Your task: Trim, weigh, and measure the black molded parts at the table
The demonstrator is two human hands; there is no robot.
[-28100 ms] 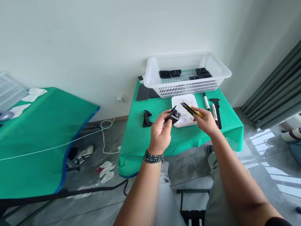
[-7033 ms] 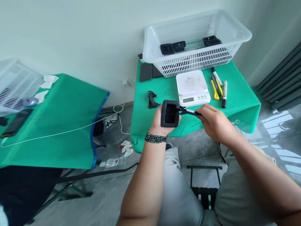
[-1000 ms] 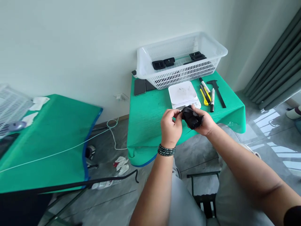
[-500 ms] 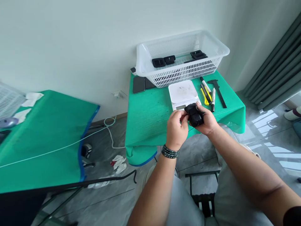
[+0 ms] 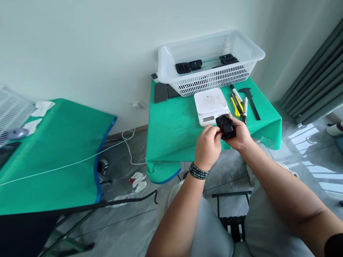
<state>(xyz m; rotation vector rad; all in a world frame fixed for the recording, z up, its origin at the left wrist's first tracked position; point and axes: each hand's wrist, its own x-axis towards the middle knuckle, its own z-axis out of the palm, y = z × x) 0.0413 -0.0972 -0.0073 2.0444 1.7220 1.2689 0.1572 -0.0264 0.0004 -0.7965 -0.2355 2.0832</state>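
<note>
My left hand [image 5: 208, 146] and my right hand [image 5: 241, 136] are both closed on a small black rubbery part [image 5: 226, 126], held in the air just in front of the white digital scale [image 5: 211, 105]. The part is squeezed between my fingers, so its shape is partly hidden. A beaded bracelet sits on my left wrist. The scale rests on a small table with a green cloth [image 5: 174, 125].
A white plastic basket [image 5: 209, 64] with several black parts stands at the table's back. Right of the scale lie a yellow utility knife [image 5: 236, 107], two markers [image 5: 245, 105] and a black caliper [image 5: 252, 101]. Dark phones [image 5: 160, 92] lie at back left. A second green table [image 5: 53, 153] is on the left.
Both hands have shifted slightly right and closer together around the black part, which looks more folded up than a second ago. The view has panned a little.
</note>
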